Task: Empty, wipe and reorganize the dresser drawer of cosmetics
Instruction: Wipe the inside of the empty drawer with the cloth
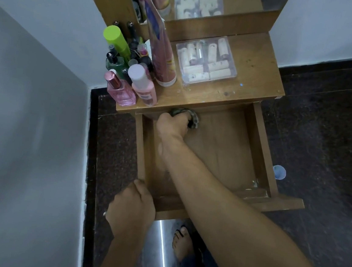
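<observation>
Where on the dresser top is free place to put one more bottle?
Bare wood lies between the clear box of tubes and the right edge of the dresser top, and in front of the box. The left side is crowded with bottles.

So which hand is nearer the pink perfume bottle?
Right. The right hand grips a cloth at the back of the drawer, below and right of the pink perfume bottle; the left hand holds its near left wall, farther away.

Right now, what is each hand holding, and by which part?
Right hand grips a bunched cloth by its near side, deep at the drawer's back. Left hand holds the drawer by its front-left corner rim.
</observation>
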Available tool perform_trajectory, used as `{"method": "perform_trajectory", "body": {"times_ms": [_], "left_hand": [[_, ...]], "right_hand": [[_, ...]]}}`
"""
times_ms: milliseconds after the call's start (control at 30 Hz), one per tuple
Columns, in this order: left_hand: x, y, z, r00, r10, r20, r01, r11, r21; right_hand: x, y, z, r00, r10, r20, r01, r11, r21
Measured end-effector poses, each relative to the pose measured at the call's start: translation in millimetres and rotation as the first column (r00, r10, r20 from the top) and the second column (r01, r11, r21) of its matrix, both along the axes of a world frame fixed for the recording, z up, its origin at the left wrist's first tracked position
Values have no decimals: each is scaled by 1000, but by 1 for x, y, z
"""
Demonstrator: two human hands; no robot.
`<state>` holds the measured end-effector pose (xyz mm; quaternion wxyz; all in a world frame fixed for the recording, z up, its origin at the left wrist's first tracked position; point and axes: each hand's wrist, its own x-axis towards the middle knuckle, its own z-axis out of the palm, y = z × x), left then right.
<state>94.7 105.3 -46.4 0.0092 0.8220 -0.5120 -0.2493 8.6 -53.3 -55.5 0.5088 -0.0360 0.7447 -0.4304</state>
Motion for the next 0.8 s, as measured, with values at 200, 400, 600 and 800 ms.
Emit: {"method": "perform_trajectory", "body": {"times_ms": [200,400,600,800], "left_hand": [[3,1,-3,1000,-29,-5,29,1000,-10],[5,0,-4,999,-39,-10,39,999,5],[3,0,-3,1000,-31,-5,31,999,-9],[1,-2,1,999,-34,21,34,999,-6]], "right_hand": [[29,4,-3,974,213,77,-211,977,-31],[27,11,-10,862,503,-71,-502,864,23],[7,25,-12,604,772,-199,-784,620,24],[-34,50,-13,330,919,-216,-940,342,19]]}}
